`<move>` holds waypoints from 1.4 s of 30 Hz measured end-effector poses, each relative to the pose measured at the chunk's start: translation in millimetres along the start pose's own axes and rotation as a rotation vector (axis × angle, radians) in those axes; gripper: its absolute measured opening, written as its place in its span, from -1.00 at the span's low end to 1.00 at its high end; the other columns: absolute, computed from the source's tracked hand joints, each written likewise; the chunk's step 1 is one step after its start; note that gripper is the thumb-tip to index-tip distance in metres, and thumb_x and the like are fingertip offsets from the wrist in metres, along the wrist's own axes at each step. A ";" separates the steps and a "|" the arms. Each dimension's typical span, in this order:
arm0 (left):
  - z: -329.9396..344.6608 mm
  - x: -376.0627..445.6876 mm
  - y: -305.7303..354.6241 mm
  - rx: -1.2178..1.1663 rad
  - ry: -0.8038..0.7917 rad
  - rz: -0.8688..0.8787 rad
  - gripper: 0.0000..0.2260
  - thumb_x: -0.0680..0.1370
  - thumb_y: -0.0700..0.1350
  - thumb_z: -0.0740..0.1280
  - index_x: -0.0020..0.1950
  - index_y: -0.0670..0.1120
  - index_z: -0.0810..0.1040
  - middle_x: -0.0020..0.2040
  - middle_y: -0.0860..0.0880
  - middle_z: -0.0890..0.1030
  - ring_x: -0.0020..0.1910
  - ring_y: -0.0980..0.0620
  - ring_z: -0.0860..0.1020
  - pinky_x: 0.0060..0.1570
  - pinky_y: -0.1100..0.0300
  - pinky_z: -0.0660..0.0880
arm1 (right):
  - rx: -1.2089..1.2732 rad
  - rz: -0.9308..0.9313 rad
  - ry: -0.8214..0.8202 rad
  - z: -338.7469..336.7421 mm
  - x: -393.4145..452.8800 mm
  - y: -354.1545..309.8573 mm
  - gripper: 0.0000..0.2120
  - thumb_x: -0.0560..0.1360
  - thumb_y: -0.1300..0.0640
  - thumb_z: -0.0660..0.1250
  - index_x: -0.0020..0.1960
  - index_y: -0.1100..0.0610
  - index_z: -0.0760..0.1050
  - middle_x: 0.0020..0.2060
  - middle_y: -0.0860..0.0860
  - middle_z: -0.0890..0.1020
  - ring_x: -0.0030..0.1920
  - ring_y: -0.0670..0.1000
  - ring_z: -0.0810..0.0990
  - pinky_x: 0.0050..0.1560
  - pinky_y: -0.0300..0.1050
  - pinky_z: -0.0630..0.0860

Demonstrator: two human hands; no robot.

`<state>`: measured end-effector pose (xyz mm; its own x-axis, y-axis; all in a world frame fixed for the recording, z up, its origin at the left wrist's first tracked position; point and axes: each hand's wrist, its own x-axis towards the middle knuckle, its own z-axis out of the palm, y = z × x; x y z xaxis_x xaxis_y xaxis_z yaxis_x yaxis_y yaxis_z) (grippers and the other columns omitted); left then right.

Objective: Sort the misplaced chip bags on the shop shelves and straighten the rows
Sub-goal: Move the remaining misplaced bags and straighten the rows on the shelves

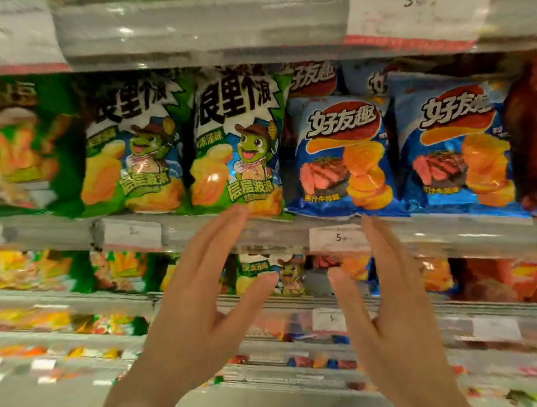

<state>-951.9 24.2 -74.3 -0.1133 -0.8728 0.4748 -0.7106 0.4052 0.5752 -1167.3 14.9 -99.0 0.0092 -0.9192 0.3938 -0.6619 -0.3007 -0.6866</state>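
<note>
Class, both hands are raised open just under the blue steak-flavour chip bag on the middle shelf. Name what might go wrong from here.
1. The blue bag overhangs the shelf edge; a nudge from the right hand might tip it off.
2. The left hand is close to the green bag and may knock it askew.

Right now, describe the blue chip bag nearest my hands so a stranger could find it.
On the middle shelf, past the two green bags, sits the nearer blue bag, just above the right hand. Unlike the second blue bag, it borders the green cartoon-turtle bag.

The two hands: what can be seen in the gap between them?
In the head view, between the left hand and right hand show lower-shelf chip bags and a price tag.
</note>
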 end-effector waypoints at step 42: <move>-535.0 -156.8 -466.1 0.255 0.435 -0.461 -0.40 0.56 0.37 0.20 0.56 0.35 0.11 0.51 0.38 0.22 0.48 0.28 0.30 0.39 0.14 0.34 | 0.331 -0.271 -0.481 545.1 31.2 -519.3 -0.34 0.50 -0.41 0.06 0.54 -0.37 -0.05 0.50 -0.48 0.02 0.46 -0.47 -0.07 0.32 -0.49 -0.04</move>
<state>-231.4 117.8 -60.5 0.4919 -0.7305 0.4737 -0.7666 -0.1054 0.6334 -414.7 3.8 -63.3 0.5301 -0.7875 0.3144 -0.3232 -0.5305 -0.7837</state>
